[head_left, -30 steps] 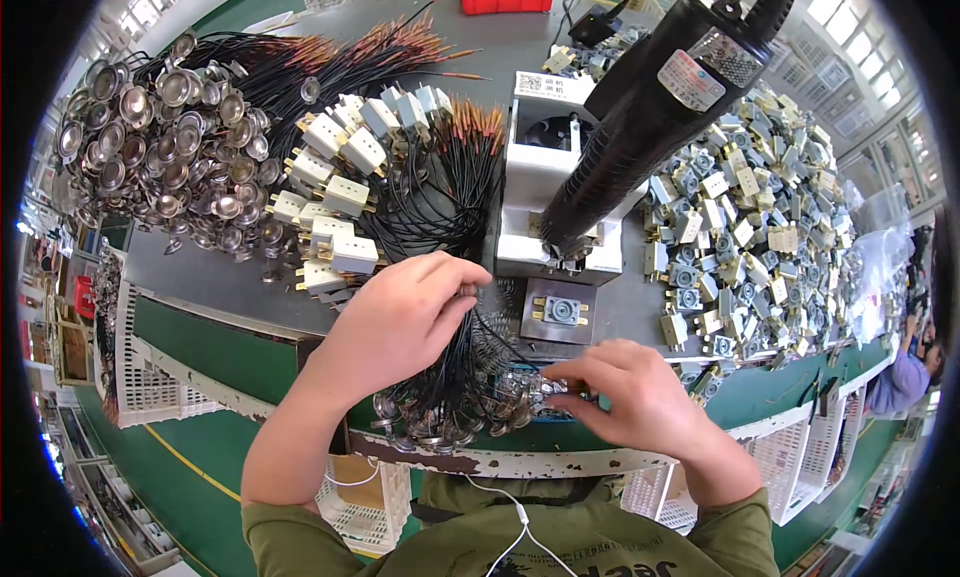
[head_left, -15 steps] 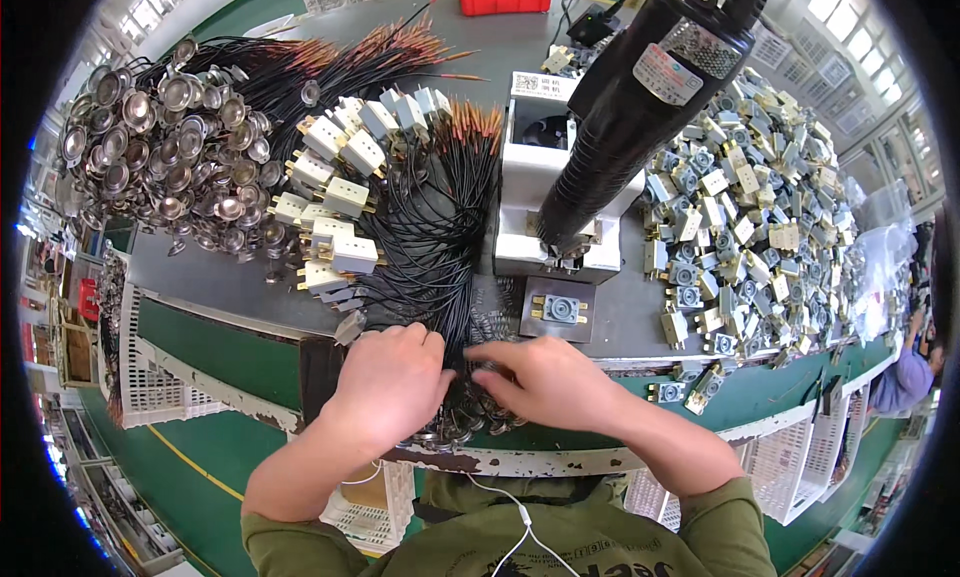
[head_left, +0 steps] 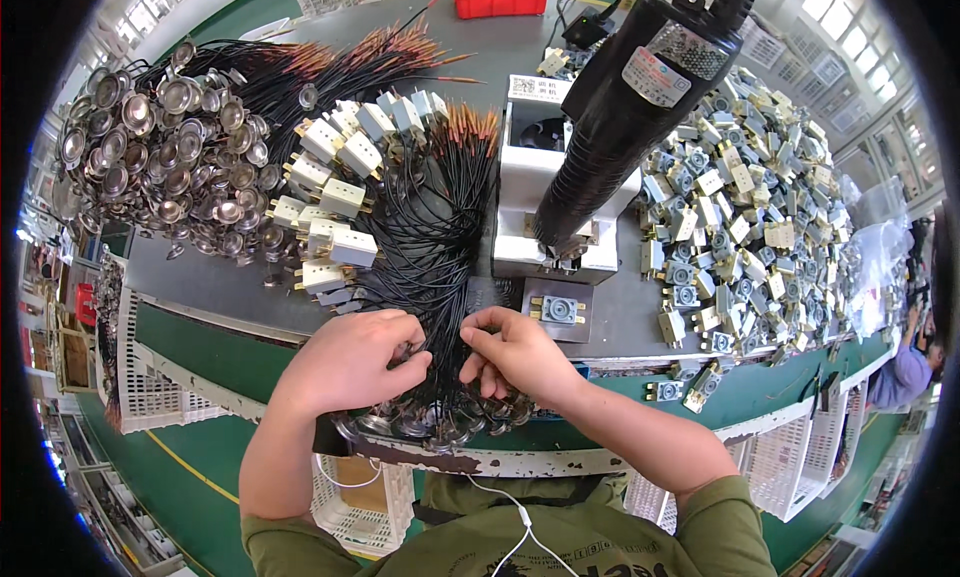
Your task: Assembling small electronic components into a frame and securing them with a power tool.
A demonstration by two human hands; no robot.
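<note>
My left hand (head_left: 358,361) is at the left side of a bundle of thin black wires (head_left: 440,247) with orange-red ends. Its fingers are curled and thumb points at the wires; whatever it holds is hidden. Across the bundle, my right hand (head_left: 515,355) has its thumb and index finger pinched together beside the wires, on something too small to make out. Round metal caps (head_left: 440,429) lie below both hands at the near end of the wires. Just beyond the right hand are small coiled springs (head_left: 488,295). A grey socket-like part (head_left: 558,310) sits on a dark plate.
A white fixture (head_left: 530,167) carries a slanted black powered tool (head_left: 640,87). Grey and cream plug parts (head_left: 730,207) are heaped at right, and several finished-looking cream blocks (head_left: 340,197) stand left of the wires. Metal caps (head_left: 170,147) pile at far left; a red bin (head_left: 500,1) stands behind.
My left hand has moved slightly left and turned, its fingers now curled. My right hand has shifted a little left, from spread finger and thumb to a pinch. More metal caps show below.
</note>
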